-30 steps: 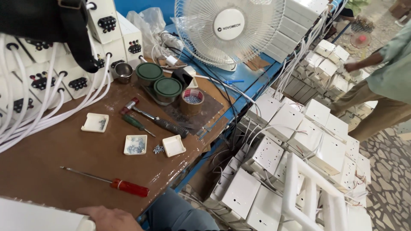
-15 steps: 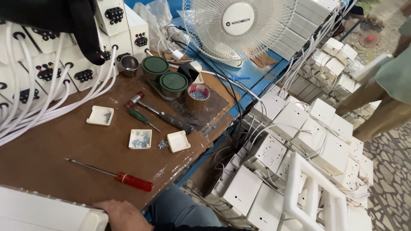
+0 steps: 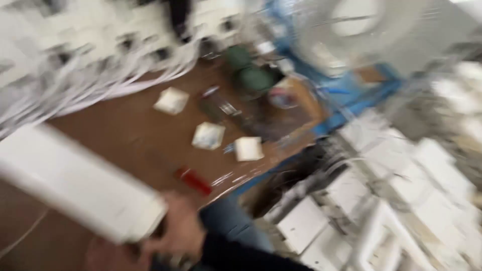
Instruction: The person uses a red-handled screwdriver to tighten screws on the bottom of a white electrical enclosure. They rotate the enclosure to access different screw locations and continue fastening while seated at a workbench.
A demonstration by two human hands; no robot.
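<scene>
1. White and long, a flat plastic box point(image 3: 75, 185) crossed the lower left of the blurred head view; its near end sat against the right hand point(image 3: 183, 231), whose fingers curled around that end in a grip.
2. Below that end, the left hand point(image 3: 108, 256) showed only as a smear at the bottom edge, just under the box; whether it was open or closed I cannot tell.
3. Just beyond the right hand lay a red-handled screwdriver point(image 3: 193, 181) on the brown wooden table point(image 3: 125, 135); it was near the knuckles but not touching them.
4. Farther from the hands lay three small white square plates: one point(image 3: 249, 148) up and right of the screwdriver, one point(image 3: 208, 136) just beside it, and one point(image 3: 171, 100) farther off to the left; all lay flat and apart from each other.
5. Well past the plates stood two round dark green tins point(image 3: 255, 79) close together; a white electric fan point(image 3: 351, 35) stood farther right of them.
6. White cables point(image 3: 85, 95) fanned across the far left of the table.
7. Right of the hands, off the table edge, white boxes point(image 3: 427, 170) were heaped; a blue-jeaned leg point(image 3: 228, 226) showed just beside the right wrist.
</scene>
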